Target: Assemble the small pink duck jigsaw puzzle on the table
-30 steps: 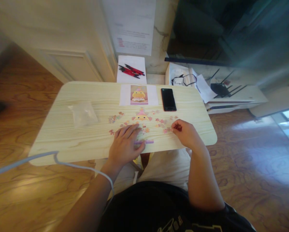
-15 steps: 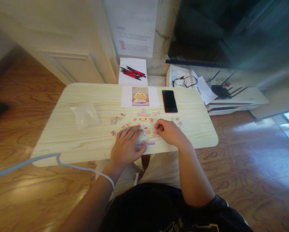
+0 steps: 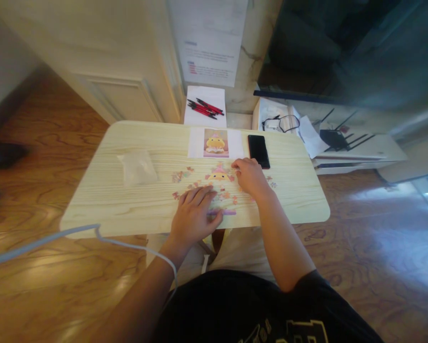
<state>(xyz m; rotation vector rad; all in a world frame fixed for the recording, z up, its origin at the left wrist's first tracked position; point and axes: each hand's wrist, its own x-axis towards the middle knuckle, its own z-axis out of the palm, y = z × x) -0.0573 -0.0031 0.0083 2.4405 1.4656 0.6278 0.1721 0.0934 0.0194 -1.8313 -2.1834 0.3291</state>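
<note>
At the far left, a pale cable [image 3: 92, 233] hangs past the near edge of the table [image 3: 103, 209]; it is unchanged. A clear plastic bag [image 3: 138, 166] lies flat on the left part of the table, as it did a second ago.

Loose pieces [image 3: 180, 176] are scattered just left of centre. Your left hand [image 3: 194, 216] lies palm down on the table, fingers spread and flat, gripping nothing. Its fingertips rest among the pieces and its thumb lies against the purple strip [image 3: 224, 212] near the front edge. It has stayed there through all three frames.

The assembled section [image 3: 219, 174], yellow with a pink top, sits at the centre. The reference picture [image 3: 216, 143] lies beyond it.

Your right hand [image 3: 249, 176] is the change. A second ago it was over the scattered pieces to the right; it has since moved left and away from you. It now rests at the right edge of the assembled section, fingers curled down. Whether they hold a piece cannot be told.

The dark phone [image 3: 259, 150] lies just beyond that hand. The pens [image 3: 205, 107] lie behind the table.
</note>
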